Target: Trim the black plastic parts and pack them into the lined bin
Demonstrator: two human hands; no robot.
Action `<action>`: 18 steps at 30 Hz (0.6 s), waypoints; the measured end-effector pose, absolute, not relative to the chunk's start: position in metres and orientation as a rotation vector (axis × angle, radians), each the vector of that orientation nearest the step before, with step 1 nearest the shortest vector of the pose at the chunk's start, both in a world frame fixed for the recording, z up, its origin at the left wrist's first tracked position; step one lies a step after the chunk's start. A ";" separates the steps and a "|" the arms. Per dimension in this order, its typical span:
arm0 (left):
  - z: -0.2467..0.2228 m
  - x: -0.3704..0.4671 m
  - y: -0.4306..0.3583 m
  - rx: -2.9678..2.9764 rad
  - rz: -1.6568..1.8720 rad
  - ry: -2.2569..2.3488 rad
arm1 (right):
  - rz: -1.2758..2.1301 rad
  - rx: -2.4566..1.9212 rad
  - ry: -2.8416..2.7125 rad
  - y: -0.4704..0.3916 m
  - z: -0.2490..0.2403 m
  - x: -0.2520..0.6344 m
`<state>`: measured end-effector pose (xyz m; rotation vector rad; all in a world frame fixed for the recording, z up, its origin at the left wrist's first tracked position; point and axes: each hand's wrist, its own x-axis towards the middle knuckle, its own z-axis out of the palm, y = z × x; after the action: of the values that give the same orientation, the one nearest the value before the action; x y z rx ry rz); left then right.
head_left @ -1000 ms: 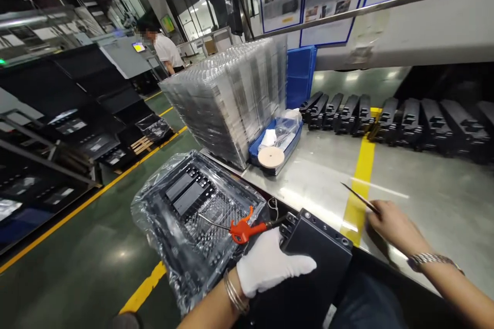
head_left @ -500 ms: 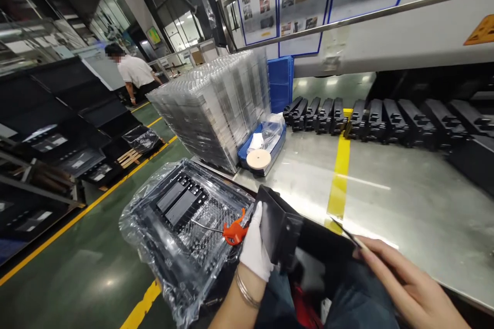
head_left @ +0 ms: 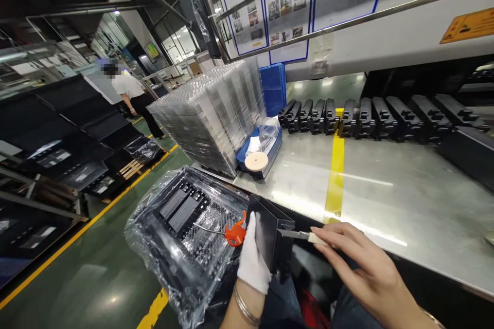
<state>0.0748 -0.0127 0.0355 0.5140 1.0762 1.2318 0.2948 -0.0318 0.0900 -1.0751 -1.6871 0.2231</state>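
Observation:
My left hand (head_left: 252,262), in a white glove, grips a black plastic part (head_left: 266,223) from its left side, above my lap. In my bare right hand (head_left: 365,264) is a thin knife (head_left: 296,235) with a pale handle, pinched between thumb and fingers. Its metal blade lies at the upper right edge of the part; whether it touches is hard to tell. Just left of the glove, an orange air blow gun (head_left: 235,234) with a thin metal nozzle rests over a plastic-lined box (head_left: 148,257), which holds black parts (head_left: 179,211).
Several similar black parts (head_left: 366,118) stand in a row on the metal table (head_left: 386,169). A blue bin (head_left: 272,149) carries a round tan disc (head_left: 256,161). Behind it rises a stack of clear trays (head_left: 212,123). A person (head_left: 129,87) stands beyond, at left.
My right hand has moved left, bringing the knife from away over the table to the edge of the black part. The person in the background has straightened up.

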 end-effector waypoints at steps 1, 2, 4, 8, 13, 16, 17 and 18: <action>0.044 0.076 -0.011 0.460 1.226 1.053 | 0.218 -1.117 -1.665 -0.033 0.089 0.299; 0.054 0.077 -0.008 0.372 1.198 1.003 | 0.217 -1.165 -1.638 -0.035 0.088 0.304; 0.071 0.079 -0.001 0.147 1.078 0.823 | 0.247 -1.239 -1.605 -0.041 0.089 0.313; 0.080 0.075 0.006 -0.080 0.989 0.571 | 0.535 -1.163 -1.736 -0.059 0.101 0.313; 0.056 0.065 -0.004 0.004 1.140 0.721 | 0.796 -1.061 -1.888 -0.067 0.110 0.294; 0.053 0.061 -0.006 -0.002 1.138 0.790 | 0.868 -1.041 -1.979 -0.067 0.111 0.292; 0.055 0.060 -0.006 0.001 1.106 0.771 | 0.897 -1.047 -1.995 -0.067 0.111 0.293; 0.056 0.058 -0.005 0.005 1.060 0.737 | 0.918 -1.058 -1.994 -0.067 0.111 0.294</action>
<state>0.0584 -0.0053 0.0564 0.0050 0.7365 1.0596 0.2938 -0.0673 0.1107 -1.0579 -1.9938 0.9176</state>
